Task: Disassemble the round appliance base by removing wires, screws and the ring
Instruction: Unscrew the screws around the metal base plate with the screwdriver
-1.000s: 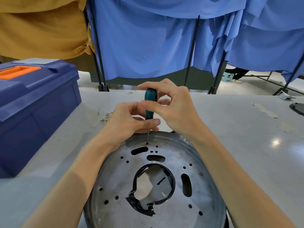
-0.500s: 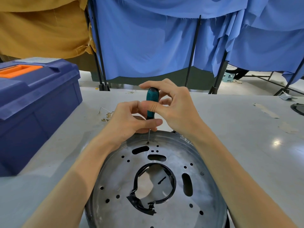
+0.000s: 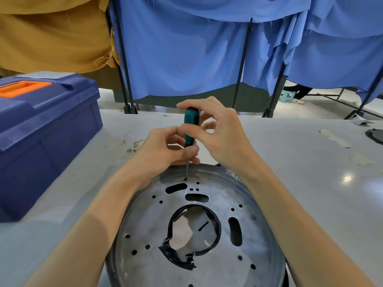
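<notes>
Two hands, left (image 3: 159, 150) and right (image 3: 223, 139), around one screwdriver (image 3: 191, 121) on one round base (image 3: 145, 224)

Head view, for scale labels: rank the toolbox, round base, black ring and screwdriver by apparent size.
1. round base and toolbox: look alike, toolbox cropped by the frame, so unranked
2. black ring
3. screwdriver

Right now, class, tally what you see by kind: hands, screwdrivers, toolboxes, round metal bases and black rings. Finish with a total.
hands: 2 (left hand, right hand)
screwdriver: 1
toolbox: 1
round metal base: 1
black ring: 1
Total: 6
</notes>
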`<state>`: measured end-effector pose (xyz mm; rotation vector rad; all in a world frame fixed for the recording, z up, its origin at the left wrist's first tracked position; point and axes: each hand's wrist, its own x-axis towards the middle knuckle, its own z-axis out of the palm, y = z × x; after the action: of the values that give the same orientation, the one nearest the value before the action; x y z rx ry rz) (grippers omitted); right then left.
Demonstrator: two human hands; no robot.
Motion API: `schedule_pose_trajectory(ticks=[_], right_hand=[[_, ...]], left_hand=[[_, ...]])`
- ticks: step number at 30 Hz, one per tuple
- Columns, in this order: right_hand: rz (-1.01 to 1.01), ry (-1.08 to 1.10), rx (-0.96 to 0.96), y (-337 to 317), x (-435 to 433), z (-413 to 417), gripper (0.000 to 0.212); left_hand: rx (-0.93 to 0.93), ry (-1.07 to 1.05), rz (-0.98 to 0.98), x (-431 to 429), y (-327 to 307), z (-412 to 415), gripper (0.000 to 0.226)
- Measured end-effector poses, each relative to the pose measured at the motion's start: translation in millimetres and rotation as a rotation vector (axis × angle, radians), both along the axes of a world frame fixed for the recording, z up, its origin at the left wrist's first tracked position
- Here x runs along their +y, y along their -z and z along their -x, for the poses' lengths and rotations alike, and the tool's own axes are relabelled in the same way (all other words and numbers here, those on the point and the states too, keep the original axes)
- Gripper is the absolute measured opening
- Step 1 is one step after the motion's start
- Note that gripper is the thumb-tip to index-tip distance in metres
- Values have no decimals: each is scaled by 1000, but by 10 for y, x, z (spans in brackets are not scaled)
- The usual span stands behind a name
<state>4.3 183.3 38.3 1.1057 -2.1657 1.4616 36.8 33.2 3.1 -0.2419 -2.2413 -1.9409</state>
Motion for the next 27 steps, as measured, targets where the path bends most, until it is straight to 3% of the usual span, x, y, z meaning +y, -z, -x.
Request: schedule_pose_trajectory(ticks=[3, 8, 10, 12, 17, 22, 27], right_hand=[[-22, 30, 3, -6, 5, 17, 41], [0, -38, -50, 7, 18, 1, 30], [6, -44, -43, 10, 1, -16, 30], [31, -29, -44, 7, 5, -5, 33], [7, 9, -40, 0, 33, 36, 50], [12, -36, -60, 12, 11, 18, 33], [24, 31, -17, 11, -13, 12, 40]], left_hand=[[-11, 47, 9, -8, 4, -11, 17], [-3, -17, 20, -4, 3, -5, 11], [17, -49, 8, -10, 4, -6, 32], [16, -65, -2, -10, 1, -8, 38], [4, -31, -31, -5, 0, 19, 14], [12, -37, 14, -16, 4, 13, 5], [44, -89, -9, -18, -3, 10, 35]])
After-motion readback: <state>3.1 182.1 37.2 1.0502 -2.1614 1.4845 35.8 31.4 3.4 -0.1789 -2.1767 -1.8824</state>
